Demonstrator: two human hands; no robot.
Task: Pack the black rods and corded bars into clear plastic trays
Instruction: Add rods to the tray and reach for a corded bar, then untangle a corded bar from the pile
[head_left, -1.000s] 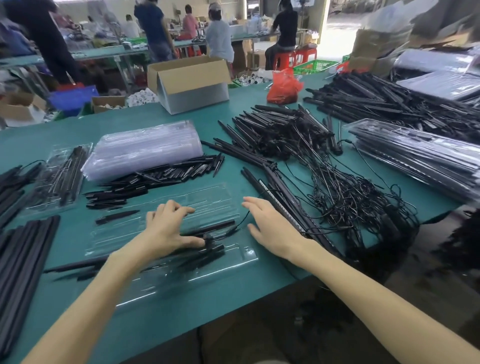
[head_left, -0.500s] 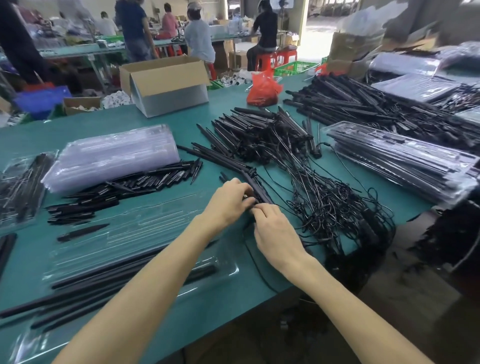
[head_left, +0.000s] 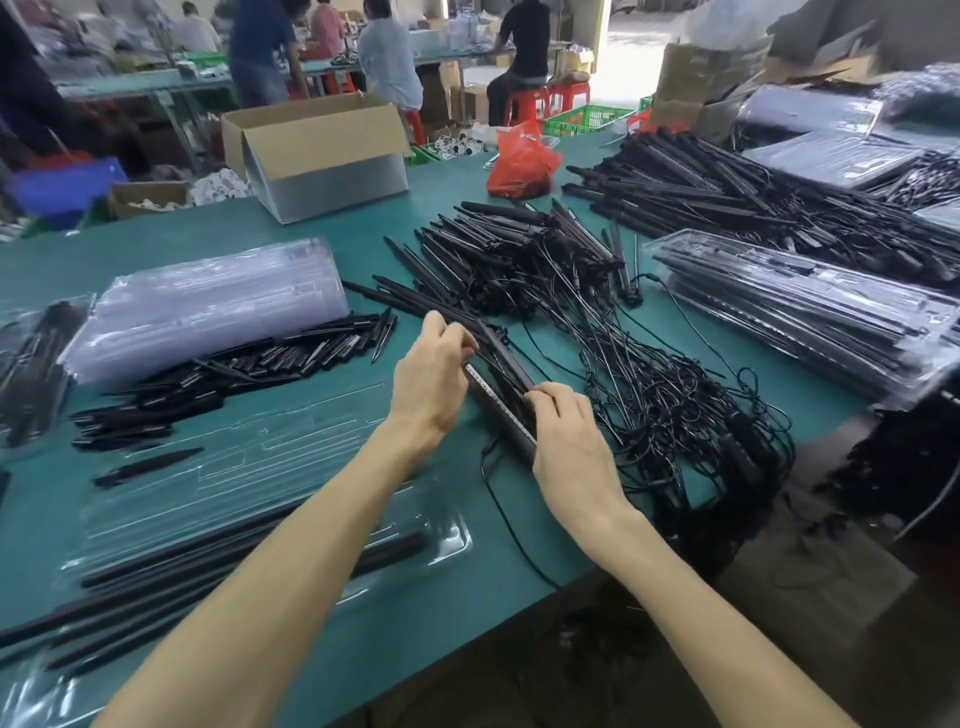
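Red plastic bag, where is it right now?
Head view: the red plastic bag sits at the green table's far edge, right of the open cardboard box and left of a black bar pile.

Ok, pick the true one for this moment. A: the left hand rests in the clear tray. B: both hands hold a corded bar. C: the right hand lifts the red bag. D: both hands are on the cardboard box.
B: the left hand pinches the corded bar farther along, and the right hand curls round its near end.
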